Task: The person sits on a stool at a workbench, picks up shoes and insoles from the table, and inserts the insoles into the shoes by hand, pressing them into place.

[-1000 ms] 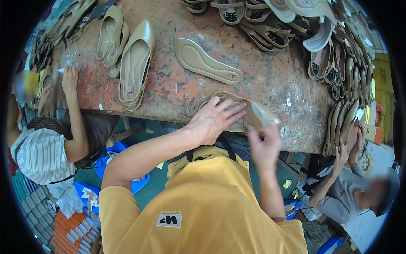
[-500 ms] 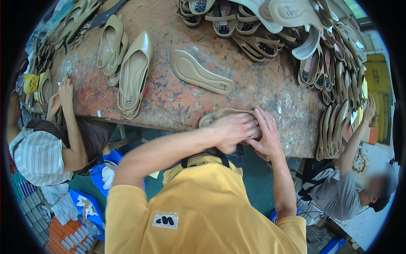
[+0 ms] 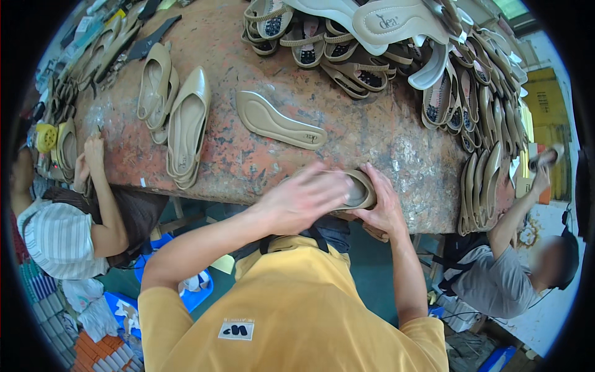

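Observation:
At the table's near edge, my right hand [image 3: 383, 208] is closed around the rounded end of a beige shoe [image 3: 361, 191], thumb on the near side and fingers on the far side. My left hand [image 3: 304, 193] is smeared by motion, its fingers stretched out over the other end of that shoe and hiding much of it. Whether those fingers touch the shoe I cannot tell. A single beige insole [image 3: 279, 123] lies on the table beyond my hands. Left of it lie a pointed beige slingback flat [image 3: 188, 124] and another pair of flats [image 3: 156, 87].
Sandals and shoes [image 3: 365, 68] pile up at the far right, with loose insoles [image 3: 396, 23] on top. Several shoes [image 3: 480, 186] stand along the table's right edge. Co-workers sit at left [image 3: 62, 232] and right [image 3: 496, 279]. Blue bins [image 3: 201, 291] stand below the worn table [image 3: 223, 68].
My left hand has moved left and partly off the shoe, uncovering its rounded end. My right hand still grips it. The co-worker at right now holds up a shoe.

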Demonstrator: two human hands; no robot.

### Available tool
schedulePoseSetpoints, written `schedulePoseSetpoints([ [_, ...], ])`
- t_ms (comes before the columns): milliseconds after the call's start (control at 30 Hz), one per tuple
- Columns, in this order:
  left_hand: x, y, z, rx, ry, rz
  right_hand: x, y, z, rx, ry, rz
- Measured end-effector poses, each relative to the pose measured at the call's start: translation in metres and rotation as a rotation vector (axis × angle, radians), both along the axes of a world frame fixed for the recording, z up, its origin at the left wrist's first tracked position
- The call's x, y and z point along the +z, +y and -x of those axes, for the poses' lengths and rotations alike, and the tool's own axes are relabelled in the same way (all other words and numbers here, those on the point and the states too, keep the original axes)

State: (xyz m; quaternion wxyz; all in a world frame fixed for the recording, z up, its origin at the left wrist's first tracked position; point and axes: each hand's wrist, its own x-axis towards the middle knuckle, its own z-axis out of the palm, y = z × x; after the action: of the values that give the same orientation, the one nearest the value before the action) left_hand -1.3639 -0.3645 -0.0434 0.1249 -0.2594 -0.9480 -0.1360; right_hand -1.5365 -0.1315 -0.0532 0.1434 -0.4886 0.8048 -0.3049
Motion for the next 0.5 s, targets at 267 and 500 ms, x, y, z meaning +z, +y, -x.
schedulePoseSetpoints([
  [267,0.087,-0.019,0.021,0.347,0.088,-0.957,0.082,-0.027,-0.007,0.192,0.255,-0.544],
  [500,0.102,0.007,0.05,-0.095,0.036,-0.889,0.052,0.001,0.025,0.437,0.309,-0.588],
])
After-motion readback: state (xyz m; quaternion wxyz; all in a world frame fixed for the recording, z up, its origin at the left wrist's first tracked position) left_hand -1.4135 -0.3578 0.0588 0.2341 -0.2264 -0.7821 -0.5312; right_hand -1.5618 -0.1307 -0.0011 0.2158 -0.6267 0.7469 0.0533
